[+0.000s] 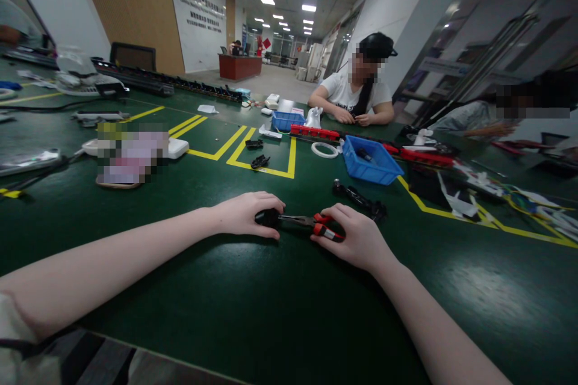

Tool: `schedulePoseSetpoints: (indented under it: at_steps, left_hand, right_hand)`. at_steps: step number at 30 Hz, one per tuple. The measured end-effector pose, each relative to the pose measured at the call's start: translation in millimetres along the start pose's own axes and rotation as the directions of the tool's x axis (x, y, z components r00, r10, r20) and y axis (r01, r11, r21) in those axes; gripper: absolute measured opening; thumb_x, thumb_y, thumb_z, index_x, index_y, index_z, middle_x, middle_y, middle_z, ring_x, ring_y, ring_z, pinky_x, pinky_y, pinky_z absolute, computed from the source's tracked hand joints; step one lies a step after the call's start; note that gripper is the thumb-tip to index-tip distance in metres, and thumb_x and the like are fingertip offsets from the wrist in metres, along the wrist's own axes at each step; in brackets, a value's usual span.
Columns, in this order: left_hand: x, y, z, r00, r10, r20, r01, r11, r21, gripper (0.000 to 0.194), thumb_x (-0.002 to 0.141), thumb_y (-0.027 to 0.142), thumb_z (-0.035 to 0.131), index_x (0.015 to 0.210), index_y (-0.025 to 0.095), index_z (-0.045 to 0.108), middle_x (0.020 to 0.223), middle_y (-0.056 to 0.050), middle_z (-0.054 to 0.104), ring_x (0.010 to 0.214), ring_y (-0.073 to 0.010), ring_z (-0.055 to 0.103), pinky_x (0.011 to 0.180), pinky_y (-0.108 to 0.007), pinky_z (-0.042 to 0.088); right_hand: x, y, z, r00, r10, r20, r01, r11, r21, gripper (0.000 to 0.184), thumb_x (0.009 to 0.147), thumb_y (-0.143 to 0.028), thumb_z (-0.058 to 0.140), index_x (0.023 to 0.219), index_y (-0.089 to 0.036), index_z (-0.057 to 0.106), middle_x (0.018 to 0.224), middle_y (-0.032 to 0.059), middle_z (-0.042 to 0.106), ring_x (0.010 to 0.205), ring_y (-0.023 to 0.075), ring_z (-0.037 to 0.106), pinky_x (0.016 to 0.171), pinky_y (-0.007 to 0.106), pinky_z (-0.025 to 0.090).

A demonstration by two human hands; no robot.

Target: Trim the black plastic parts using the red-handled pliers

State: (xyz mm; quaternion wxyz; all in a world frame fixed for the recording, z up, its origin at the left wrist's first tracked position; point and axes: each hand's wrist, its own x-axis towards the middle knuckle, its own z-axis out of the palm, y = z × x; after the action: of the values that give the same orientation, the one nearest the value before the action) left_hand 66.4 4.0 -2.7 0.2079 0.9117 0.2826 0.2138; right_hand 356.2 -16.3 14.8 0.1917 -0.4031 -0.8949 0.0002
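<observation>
My left hand is closed around a small black part whose exact kind I cannot make out. In my right hand are red-and-black handled long-nose pliers, gripped by their handles. The jaws point left and meet the black part at its right end. Both hands are low over the green table. Just beyond my right hand lies a longer black jointed part. Farther off, two small black pieces, one nearer and one behind it, sit inside a yellow-taped rectangle.
A blue bin with something dark inside stands ahead to the right, beside a white ring. A phone leans at the left by a white box. Across the table sits a person; cables lie far right.
</observation>
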Motion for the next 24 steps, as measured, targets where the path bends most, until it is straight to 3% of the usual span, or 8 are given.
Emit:
schedulePoseSetpoints:
  at_steps: [7,14,24]
  left_hand:
    - [0.5,0.5,-1.1,0.999,0.013,0.032,-0.014,1.0,0.022,0.042,0.082,0.043,0.073,0.114,0.019,0.058,0.127,-0.011,0.061,0.116,-0.0257,0.059,0.095,-0.037,0.048]
    - [-3.8,0.6,-12.8,0.986,0.126,0.107,-0.127,0.992,-0.002,0.046,0.085,0.03,0.069,0.128,0.02,0.055,0.134,-0.012,0.058,0.122,-0.026,0.057,0.105,-0.037,0.044]
    - [-3.9,-3.5,-10.3,0.992,0.078,0.099,-0.077,0.997,-0.015,0.049,0.083,0.038,0.073,0.126,0.021,0.054,0.136,-0.013,0.056,0.122,-0.0255,0.058,0.101,-0.037,0.046]
  right_hand:
    - [1.0,-0.2,0.9,0.999,-0.012,0.04,0.013,1.0,-0.028,0.033,0.082,-0.048,0.066,0.1,-0.021,0.061,0.096,0.0071,0.066,0.082,0.0218,0.063,0.07,0.034,0.051]
    - [-1.1,2.4,-0.6,0.998,-0.019,0.058,0.021,0.999,-0.036,0.034,0.082,-0.048,0.067,0.102,-0.021,0.061,0.096,0.0063,0.066,0.081,0.0212,0.063,0.069,0.034,0.051]
    - [-3.5,7.4,-0.6,0.997,0.024,0.067,-0.026,0.999,0.021,0.034,0.081,-0.048,0.068,0.102,-0.022,0.061,0.098,0.0057,0.066,0.086,0.0218,0.064,0.072,0.035,0.052]
